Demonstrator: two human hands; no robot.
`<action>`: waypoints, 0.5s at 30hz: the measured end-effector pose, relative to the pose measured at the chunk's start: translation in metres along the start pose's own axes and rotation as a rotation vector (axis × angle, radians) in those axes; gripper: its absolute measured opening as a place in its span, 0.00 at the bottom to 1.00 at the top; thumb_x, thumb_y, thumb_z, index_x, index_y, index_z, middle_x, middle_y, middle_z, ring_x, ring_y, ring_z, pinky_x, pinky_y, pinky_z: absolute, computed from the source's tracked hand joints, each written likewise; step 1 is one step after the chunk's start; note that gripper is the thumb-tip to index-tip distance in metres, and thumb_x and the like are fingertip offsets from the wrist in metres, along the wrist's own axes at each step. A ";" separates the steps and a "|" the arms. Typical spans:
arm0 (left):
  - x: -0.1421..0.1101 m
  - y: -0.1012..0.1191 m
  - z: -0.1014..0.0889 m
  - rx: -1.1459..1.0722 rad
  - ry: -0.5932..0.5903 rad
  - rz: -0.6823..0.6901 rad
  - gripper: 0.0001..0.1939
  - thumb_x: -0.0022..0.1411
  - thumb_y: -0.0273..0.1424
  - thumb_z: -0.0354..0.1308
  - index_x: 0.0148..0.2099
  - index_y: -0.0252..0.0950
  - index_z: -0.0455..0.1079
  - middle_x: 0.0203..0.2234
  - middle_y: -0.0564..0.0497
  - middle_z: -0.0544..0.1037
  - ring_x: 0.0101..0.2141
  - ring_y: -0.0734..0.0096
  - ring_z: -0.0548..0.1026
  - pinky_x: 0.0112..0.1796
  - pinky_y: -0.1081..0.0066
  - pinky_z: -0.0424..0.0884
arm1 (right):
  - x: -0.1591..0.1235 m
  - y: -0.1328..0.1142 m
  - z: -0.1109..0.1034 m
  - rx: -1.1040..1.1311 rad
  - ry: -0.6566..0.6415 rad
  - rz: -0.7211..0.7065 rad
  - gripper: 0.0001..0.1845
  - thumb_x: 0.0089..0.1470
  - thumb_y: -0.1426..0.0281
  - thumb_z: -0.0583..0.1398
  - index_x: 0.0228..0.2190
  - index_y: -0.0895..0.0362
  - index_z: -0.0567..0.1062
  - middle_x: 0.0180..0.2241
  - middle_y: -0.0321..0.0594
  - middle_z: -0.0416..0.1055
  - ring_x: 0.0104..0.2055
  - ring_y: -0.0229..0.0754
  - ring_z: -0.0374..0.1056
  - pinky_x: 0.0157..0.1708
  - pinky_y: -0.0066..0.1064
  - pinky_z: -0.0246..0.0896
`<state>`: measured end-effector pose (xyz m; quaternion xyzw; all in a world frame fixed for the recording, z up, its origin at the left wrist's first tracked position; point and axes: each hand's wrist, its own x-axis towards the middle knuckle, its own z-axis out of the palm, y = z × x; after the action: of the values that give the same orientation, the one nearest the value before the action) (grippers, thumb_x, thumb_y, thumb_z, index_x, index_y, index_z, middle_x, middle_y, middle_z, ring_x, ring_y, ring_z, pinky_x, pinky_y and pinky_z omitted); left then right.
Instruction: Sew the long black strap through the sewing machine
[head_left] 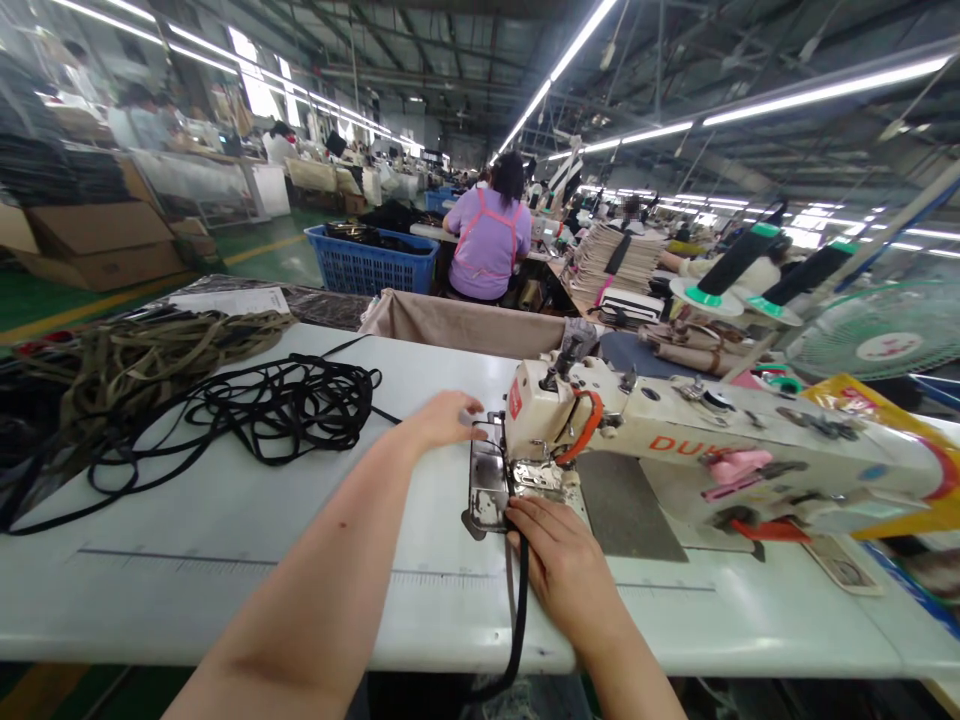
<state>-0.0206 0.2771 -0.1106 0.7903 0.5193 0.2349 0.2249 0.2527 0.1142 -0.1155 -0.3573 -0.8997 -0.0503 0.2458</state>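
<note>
Left hand: the hand (pixel 450 415) reaches to the far left side of the sewing-machine head, fingers partly bent with a gap between the tips; whether it has hold of anything cannot be told.
Right hand: the hand (pixel 559 565) lies at the near end of the metal plate, fingers close together and curled over the black strap, which it holds lightly.
Black strap: the strap (pixel 522 610) runs from beneath the right fingertips toward the near side and drops over the tabletop's edge.
Sewing machine: the white machine (pixel 637 425) stands on the right, its needle end just beyond the right hand.
Metal plate: the plate (pixel 489 485) is set in the tabletop (pixel 420 630), left of the needle area.
Left side: a loose tangle of black strapping (pixel 300 410) lies on the tabletop, with olive straps (pixel 172 365) farther left.
Far side: a fabric-lined bin (pixel 465 325) adjoins the tabletop; beyond it sits a co-worker (pixel 484 240) in a purple top, right of a blue basket (pixel 371 265).
Far right: dark thread cones (pixel 739 265) stand near a green fan (pixel 889 345).
</note>
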 end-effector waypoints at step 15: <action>0.001 0.009 0.015 -0.020 -0.149 -0.034 0.14 0.61 0.36 0.65 0.46 0.38 0.84 0.42 0.46 0.85 0.43 0.59 0.80 0.45 0.68 0.71 | -0.014 0.051 0.046 -0.190 0.243 -0.267 0.17 0.76 0.63 0.54 0.52 0.52 0.82 0.47 0.39 0.84 0.49 0.42 0.82 0.50 0.28 0.78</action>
<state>-0.0048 0.2734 -0.1171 0.7944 0.5120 0.1769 0.2748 0.2769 0.1551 -0.1666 -0.2478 -0.8941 -0.2097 0.3087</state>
